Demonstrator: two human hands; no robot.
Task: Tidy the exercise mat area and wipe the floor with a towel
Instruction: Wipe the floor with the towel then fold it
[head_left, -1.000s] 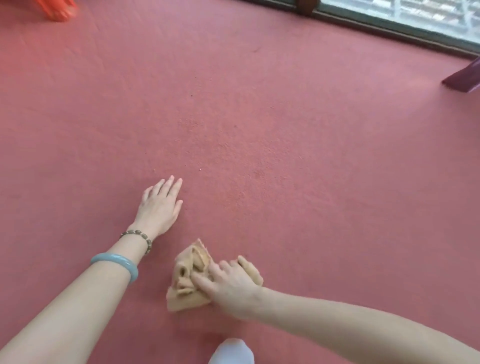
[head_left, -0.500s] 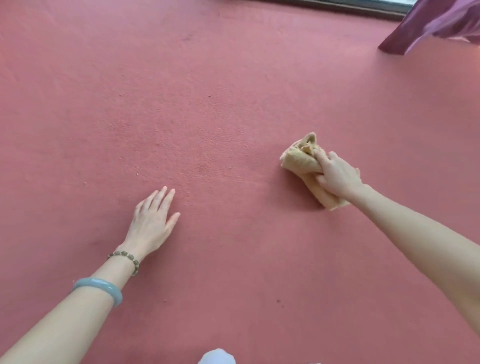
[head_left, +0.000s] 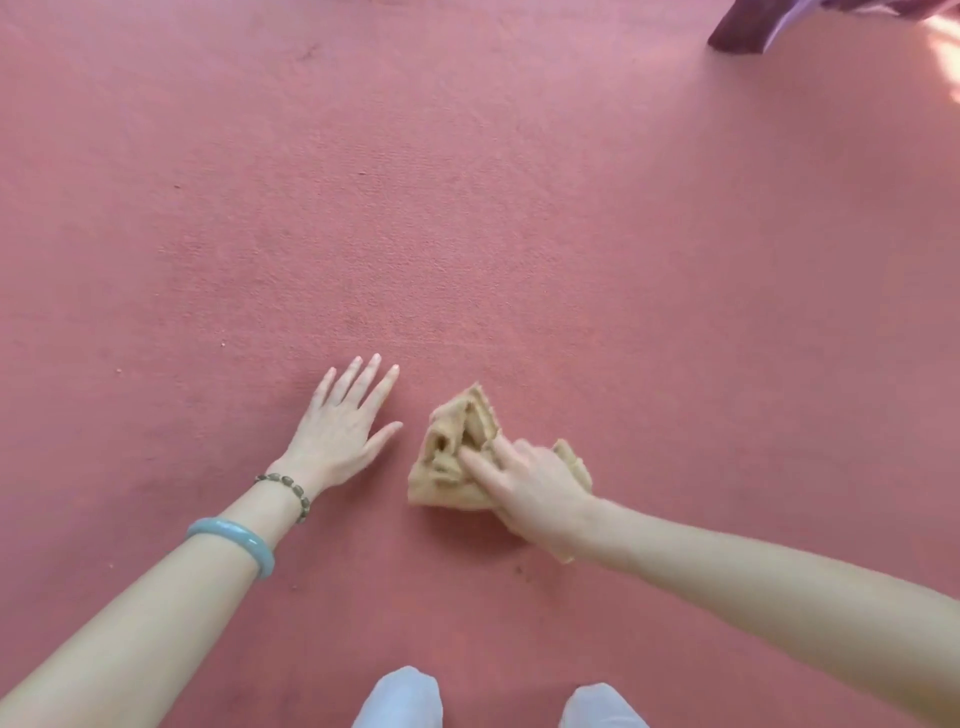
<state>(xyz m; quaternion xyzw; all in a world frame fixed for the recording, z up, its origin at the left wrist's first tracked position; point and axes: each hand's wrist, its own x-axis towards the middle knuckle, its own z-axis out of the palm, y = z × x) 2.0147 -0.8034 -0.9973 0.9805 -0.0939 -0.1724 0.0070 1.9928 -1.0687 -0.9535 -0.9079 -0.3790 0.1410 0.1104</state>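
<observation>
A crumpled tan towel (head_left: 452, 452) lies bunched on the red carpeted floor (head_left: 519, 208), just right of centre. My right hand (head_left: 530, 488) lies on top of it, fingers curled into the cloth and gripping it against the floor. My left hand (head_left: 345, 426) rests flat on the carpet a short way to the towel's left, fingers straight and spread, holding nothing. A pale green bangle and a bead bracelet sit on that wrist.
A dark purple object (head_left: 748, 28) sits at the far right corner, with a bright sun patch beside it. My two knees in pale trousers (head_left: 400, 699) show at the bottom edge. Small crumbs dot the carpet at the left (head_left: 223, 344).
My right hand has dragged the towel back from the far right to a spot near me, beside my left hand. The left hand stays flat on the carpet.
</observation>
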